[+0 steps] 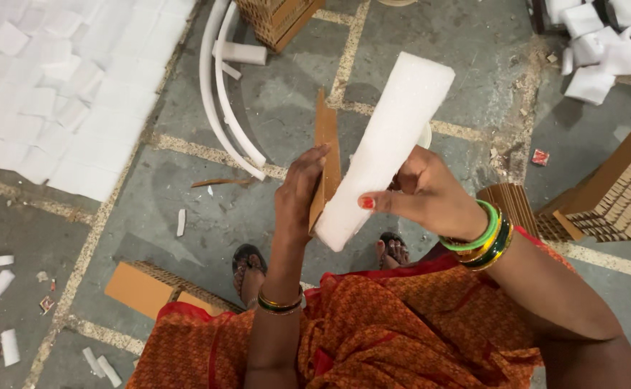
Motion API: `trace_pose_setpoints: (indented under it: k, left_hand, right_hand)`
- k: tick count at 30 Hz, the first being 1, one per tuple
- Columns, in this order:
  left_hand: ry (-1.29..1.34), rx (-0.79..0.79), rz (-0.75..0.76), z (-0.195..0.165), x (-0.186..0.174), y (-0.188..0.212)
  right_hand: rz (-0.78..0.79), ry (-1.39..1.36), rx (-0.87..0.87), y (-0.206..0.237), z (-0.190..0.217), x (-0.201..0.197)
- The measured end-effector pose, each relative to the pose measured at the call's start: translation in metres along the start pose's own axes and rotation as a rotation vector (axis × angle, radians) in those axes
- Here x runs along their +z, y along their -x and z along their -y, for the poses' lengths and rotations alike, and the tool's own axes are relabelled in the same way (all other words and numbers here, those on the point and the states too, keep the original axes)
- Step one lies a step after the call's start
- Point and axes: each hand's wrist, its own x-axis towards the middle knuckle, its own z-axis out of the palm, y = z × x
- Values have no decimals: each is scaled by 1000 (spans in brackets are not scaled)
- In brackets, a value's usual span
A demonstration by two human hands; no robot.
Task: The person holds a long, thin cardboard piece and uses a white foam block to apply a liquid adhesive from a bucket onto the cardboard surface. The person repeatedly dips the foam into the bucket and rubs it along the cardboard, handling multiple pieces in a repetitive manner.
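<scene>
Foam block (387, 144): a long white grainy slab, its long axis running from lower left up to upper right
Right hand (423, 191): fingers clamped round the slab's lower half
Cardboard strip (326, 162): flat, brown, nearly upright, touching the slab's left edge
Left hand (297, 198): fingers closed on the strip
Floor (474, 65): grey concrete; small red wrapper (540, 157) at right

We see a white foam block (384, 148) beside a plain brown cardboard strip (326, 162). Our garment (402, 331) is orange with a fine darker print and red trim. Green and gold bangles (485, 241) ring one wrist. White foam sheets (56, 86) fill the upper left on the grey floor (474, 43).
</scene>
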Motion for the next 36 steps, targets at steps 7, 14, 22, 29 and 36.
trace_pose_setpoints:
  k: [7, 14, 22, 29, 36]
  left_hand:
    - [33, -58, -7, 12, 20, 13]
    - [513, -146, -57, 9, 38, 16]
    - [753, -168, -103, 15, 35, 13]
    - [1068, -213, -2, 16, 42, 15]
    - [1235, -384, 206, 0, 40, 12]
  right_hand:
    - [120, 137, -201, 9, -7, -1]
    - [-88, 7, -347, 3, -6, -53]
    - [28, 112, -623, -14, -20, -47]
    - [174, 355, -774, -13, -15, -28]
    - [203, 633, -934, -5, -10, -13]
